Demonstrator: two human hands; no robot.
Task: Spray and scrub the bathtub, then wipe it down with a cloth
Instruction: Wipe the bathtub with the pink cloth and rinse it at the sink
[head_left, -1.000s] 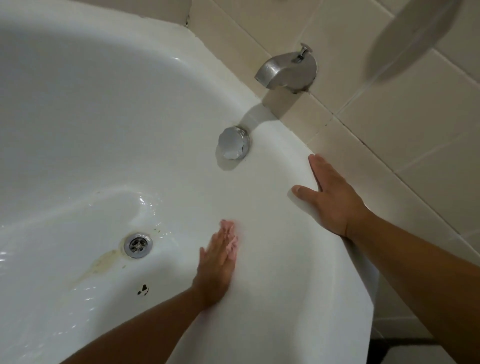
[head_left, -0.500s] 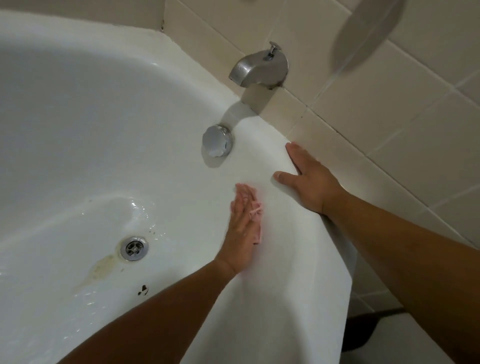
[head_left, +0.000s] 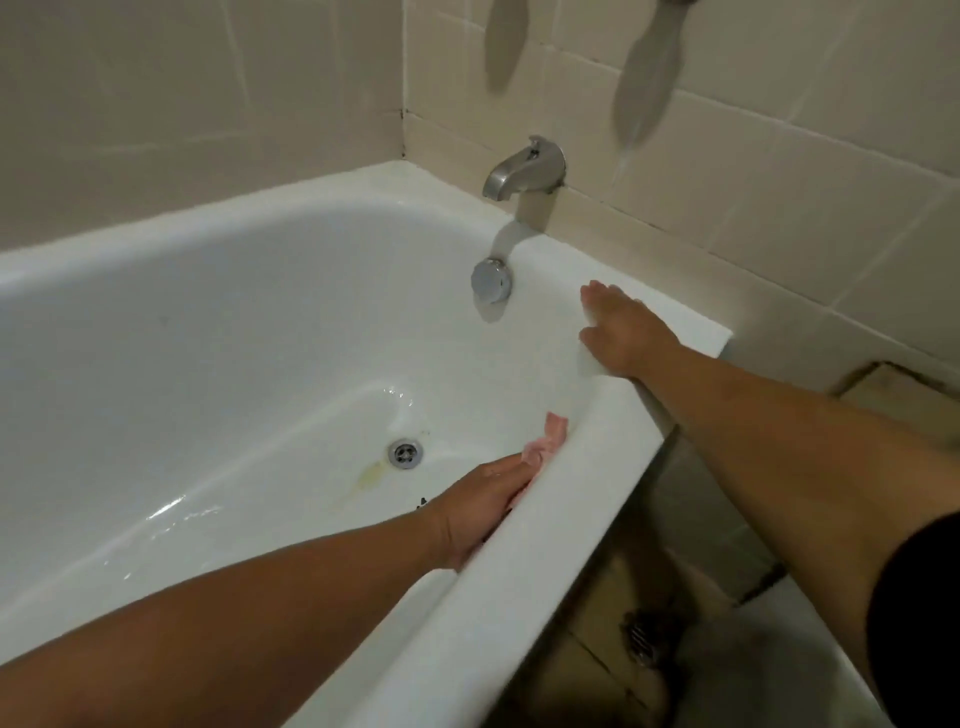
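1. Looks like the wipe-down stage: pressing a pink cloth (head_left: 549, 435) against the near inside wall of the tub (head_left: 208, 364), right under the rim (head_left: 519, 551).
2. Left hand (head_left: 483, 501): flat, fingers straight, not clenched. Just pinning the cloth to the wall, with a bunched end poking out past the fingertips.
3. Right hand (head_left: 626, 332): spread flat on the rim corner below the spout (head_left: 524, 166). Gripping nothing, probably just bracing.
4. The bit that matters for the next stroke: cloth lying lengthwise along the near wall, same line as the rim, just ahead of the left fingertips and pointing toward the spout end. Nearest by far is the left hand. The right is well apart, up on the corner near the overflow cap (head_left: 491, 280).
5. Easiest guess for the move: sliding along that wall, forward toward the corner or back toward the body, no regrip needed.
6. Down by the drain (head_left: 405, 453): a yellowish stain (head_left: 371, 470) on a wet floor. Probably worth a pass too, reaching down and away from the wall.
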